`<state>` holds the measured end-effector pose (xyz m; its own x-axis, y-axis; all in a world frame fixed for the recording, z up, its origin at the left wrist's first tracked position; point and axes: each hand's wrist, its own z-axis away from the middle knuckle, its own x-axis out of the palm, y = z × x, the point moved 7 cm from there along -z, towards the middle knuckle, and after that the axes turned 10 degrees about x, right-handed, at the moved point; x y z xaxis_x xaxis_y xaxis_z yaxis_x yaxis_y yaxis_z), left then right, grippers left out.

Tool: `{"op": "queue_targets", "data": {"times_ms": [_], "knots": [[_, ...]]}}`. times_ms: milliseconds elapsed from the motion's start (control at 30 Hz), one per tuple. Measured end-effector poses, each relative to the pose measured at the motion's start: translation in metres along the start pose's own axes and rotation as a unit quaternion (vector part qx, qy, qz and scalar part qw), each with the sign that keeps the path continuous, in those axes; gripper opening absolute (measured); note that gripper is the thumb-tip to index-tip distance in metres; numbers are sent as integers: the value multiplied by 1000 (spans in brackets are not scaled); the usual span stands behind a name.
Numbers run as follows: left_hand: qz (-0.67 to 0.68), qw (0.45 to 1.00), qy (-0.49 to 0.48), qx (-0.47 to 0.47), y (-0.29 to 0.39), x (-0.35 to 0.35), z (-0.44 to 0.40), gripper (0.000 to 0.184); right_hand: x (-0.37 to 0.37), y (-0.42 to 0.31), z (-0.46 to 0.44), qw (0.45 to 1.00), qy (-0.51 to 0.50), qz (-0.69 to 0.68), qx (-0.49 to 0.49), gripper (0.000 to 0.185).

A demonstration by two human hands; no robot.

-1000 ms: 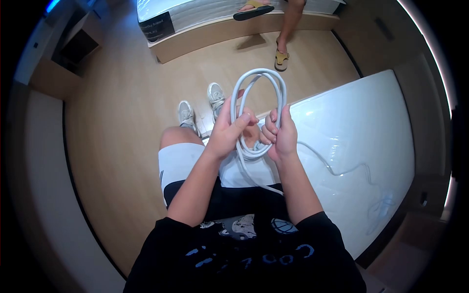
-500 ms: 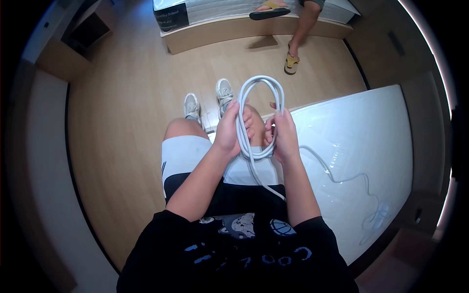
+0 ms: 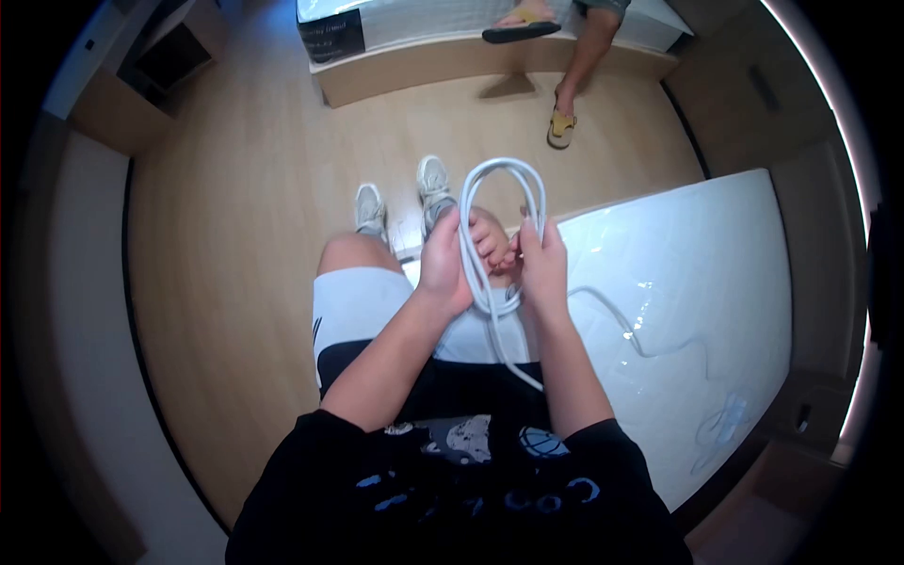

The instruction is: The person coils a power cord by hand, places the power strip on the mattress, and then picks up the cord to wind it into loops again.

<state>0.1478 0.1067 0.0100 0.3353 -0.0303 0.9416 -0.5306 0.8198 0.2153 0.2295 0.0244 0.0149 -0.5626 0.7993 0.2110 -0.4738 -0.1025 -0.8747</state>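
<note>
A white cable [image 3: 467, 218] is wound into an upright oval coil of several loops above my lap. My left hand [image 3: 450, 259] grips the coil's left side, its fingers curling through the middle. On the opposite side, my right hand [image 3: 543, 268] closes around the loops with the thumb on top. The fingertips of both hands come close together inside the coil. One length of cable hangs from the coil's bottom toward my shirt. Another stretch runs from behind my right forearm over the plastic-covered mattress [image 3: 612, 245] to a white power strip [image 3: 733, 417], blurred at the far right.
Across the wood floor [image 3: 235, 235], a person sits on a second mattress [image 3: 414, 24] on a wooden base; a leg and yellow sandals [image 3: 562, 127] show. A dark-fronted cabinet [image 3: 174, 61] stands at the upper left. Wood panels line the right side.
The coil has dropped slightly and narrowed. My hands have drawn closer together, with the fingertips of both now nearly meeting inside the loops.
</note>
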Motion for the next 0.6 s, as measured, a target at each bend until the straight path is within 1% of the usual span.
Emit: {"op": "queue_targets", "data": {"times_ms": [133, 200, 333, 433, 533, 600], "knots": [[49, 996, -66, -35, -4, 3, -5, 27, -2, -4, 0, 997, 17, 47, -51, 24], [61, 991, -106, -45, -3, 8, -2, 26, -5, -3, -1, 993, 9, 73, -90, 22], [77, 991, -84, -69, -5, -2, -1, 27, -1, -6, 7, 986, 20, 66, -151, 19], [40, 995, -72, -50, -1, 2, 4, 27, -6, 6, -2, 996, 1, 47, -79, 20], [-80, 992, -94, 29, 3, -7, 1, 32, -1, 5, 1, 999, -6, 47, -17, 21], [-122, 987, -70, 81, 6, -5, 4, 40, 5, 5, 5, 1000, -7, 17, 22, 23]]}}
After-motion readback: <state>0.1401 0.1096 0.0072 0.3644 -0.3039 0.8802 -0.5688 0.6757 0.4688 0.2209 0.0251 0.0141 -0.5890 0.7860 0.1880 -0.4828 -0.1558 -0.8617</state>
